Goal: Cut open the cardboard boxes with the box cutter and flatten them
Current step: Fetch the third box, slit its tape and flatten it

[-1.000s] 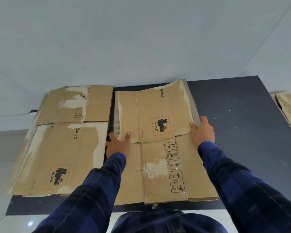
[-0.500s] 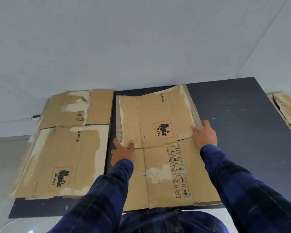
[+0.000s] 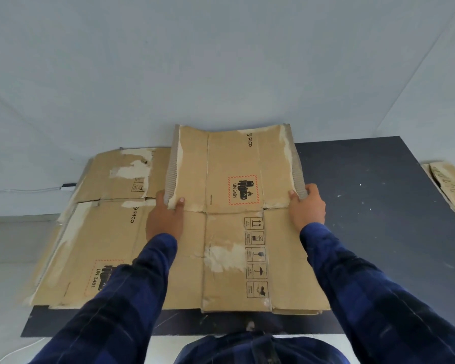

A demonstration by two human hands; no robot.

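On the tabletop [image 3: 378, 206], the left hand [image 3: 166, 219] and right hand [image 3: 307, 208] had fingers [image 3: 312, 189] clamped on the raised half of the flattened box [image 3: 234, 232], at nine and three o'clock.

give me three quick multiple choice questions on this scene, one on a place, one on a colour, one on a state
1. Where does the second flattened box lie relative to the held box?
A. on its right
B. on its left
C. on top of it

2. What colour is the dashed frame of the UN 3481 label on the held box?
A. green
B. blue
C. red

3. What are the left hand and right hand doing?
A. gripping the held box's side edges
B. hanging free
C. holding a cutter

Answers:
1 B: it lies on the left part of the dark table.
2 C: the dashes are red.
3 A: each hand curls round one edge.
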